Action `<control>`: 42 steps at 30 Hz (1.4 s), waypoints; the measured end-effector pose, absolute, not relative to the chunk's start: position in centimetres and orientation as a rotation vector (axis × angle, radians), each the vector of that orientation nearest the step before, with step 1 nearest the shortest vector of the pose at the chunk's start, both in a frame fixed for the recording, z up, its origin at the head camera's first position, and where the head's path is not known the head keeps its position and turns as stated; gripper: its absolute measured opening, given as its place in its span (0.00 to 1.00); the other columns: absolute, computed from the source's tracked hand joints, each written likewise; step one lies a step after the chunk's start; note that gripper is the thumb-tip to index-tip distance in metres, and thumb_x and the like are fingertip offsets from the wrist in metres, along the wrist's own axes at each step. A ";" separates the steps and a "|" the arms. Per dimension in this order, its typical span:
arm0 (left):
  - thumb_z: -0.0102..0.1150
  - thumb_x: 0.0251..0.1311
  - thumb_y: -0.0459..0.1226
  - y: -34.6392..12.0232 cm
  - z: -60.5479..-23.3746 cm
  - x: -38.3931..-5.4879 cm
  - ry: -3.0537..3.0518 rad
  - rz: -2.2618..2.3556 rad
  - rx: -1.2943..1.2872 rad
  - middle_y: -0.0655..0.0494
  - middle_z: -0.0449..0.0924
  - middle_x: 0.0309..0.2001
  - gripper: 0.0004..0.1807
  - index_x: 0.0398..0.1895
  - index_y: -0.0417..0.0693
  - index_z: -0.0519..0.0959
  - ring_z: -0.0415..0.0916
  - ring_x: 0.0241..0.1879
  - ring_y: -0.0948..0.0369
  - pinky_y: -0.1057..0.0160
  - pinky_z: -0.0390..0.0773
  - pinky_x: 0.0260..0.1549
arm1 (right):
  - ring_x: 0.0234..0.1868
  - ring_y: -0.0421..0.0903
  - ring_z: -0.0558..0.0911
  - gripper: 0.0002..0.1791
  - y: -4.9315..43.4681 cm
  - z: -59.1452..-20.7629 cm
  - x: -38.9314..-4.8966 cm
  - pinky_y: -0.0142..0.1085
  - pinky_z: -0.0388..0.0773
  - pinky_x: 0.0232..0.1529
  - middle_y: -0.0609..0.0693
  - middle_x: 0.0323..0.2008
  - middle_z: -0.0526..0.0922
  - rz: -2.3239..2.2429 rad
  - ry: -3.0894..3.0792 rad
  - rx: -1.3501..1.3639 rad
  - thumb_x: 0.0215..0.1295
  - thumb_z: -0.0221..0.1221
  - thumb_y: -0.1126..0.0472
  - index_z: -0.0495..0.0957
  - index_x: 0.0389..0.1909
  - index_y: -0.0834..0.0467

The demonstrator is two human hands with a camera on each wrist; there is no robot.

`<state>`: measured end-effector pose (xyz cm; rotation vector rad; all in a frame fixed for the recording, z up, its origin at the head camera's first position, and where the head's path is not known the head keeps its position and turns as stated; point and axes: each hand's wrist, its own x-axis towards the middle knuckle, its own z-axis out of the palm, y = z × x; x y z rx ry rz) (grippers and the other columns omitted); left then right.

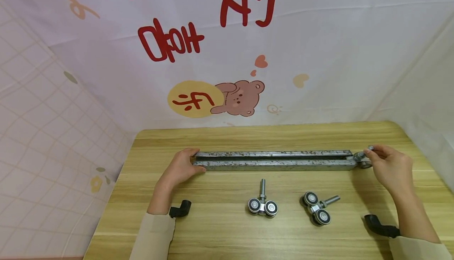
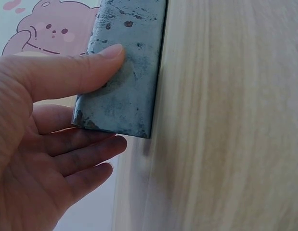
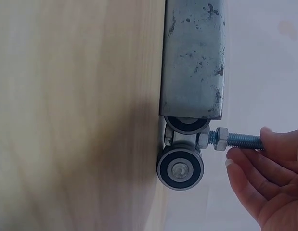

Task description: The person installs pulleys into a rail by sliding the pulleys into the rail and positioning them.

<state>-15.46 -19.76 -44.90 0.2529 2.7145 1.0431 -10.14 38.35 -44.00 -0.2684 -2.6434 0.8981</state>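
A worn steel channel track (image 1: 273,164) lies across the table, its slot facing up. My left hand (image 1: 182,165) grips its left end; in the left wrist view the thumb (image 2: 103,67) lies on the side wall and the other fingers are at the far side and end. At the other end my right hand (image 1: 391,167) pinches the threaded bolt (image 3: 245,141) of a roller trolley (image 3: 180,169). That bolt stands up from the trolley. One pair of wheels is partly inside the track's mouth, while the other wheels remain outside.
Two more roller trolleys lie in front of the track, one near the middle (image 1: 263,205) and one to the right (image 1: 315,208). Behind the wooden table (image 1: 220,236) hangs a printed white cloth (image 1: 319,55). Black wrist mounts (image 1: 181,208) sit by both forearms.
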 end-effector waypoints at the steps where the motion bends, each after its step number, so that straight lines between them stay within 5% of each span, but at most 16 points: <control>1: 0.78 0.59 0.39 -19.7 -44.9 -15.4 2.711 1.045 0.252 0.35 0.67 0.74 0.44 0.75 0.33 0.69 0.73 0.67 0.41 0.41 0.76 0.63 | 0.26 0.12 0.68 0.19 38.3 -44.0 -10.1 0.19 0.71 0.22 0.75 0.43 0.86 0.897 -2.646 -0.262 0.76 0.62 0.62 0.82 0.52 0.77; 12: 0.78 0.59 0.39 -19.5 -44.6 -15.3 2.701 1.057 0.269 0.35 0.68 0.74 0.43 0.75 0.33 0.69 0.73 0.67 0.41 0.41 0.77 0.61 | 0.30 0.10 0.65 0.23 38.2 -43.1 -10.0 0.19 0.71 0.23 0.74 0.44 0.86 0.863 -2.753 -0.144 0.77 0.62 0.57 0.80 0.55 0.77; 18: 0.77 0.60 0.39 -19.4 -44.5 -15.4 2.691 1.062 0.257 0.36 0.67 0.74 0.44 0.76 0.34 0.68 0.72 0.68 0.42 0.41 0.77 0.62 | 0.29 0.12 0.67 0.17 38.1 -42.8 -10.3 0.21 0.71 0.23 0.72 0.40 0.87 0.787 -2.762 -0.005 0.73 0.66 0.62 0.83 0.50 0.74; 26: 0.78 0.58 0.39 -19.6 -44.7 -15.5 2.699 1.047 0.238 0.36 0.68 0.73 0.44 0.75 0.34 0.69 0.72 0.68 0.41 0.41 0.76 0.63 | 0.25 0.36 0.83 0.12 37.8 -42.2 -10.9 0.19 0.69 0.24 0.67 0.34 0.89 0.703 -2.738 0.185 0.66 0.70 0.65 0.86 0.44 0.71; 42: 0.78 0.59 0.37 -19.6 -44.8 -15.4 2.705 1.058 0.240 0.35 0.69 0.73 0.43 0.75 0.33 0.69 0.72 0.68 0.41 0.42 0.76 0.63 | 0.27 0.28 0.82 0.12 36.7 -42.0 -11.2 0.18 0.70 0.24 0.65 0.36 0.89 0.706 -2.740 0.247 0.65 0.70 0.65 0.88 0.45 0.71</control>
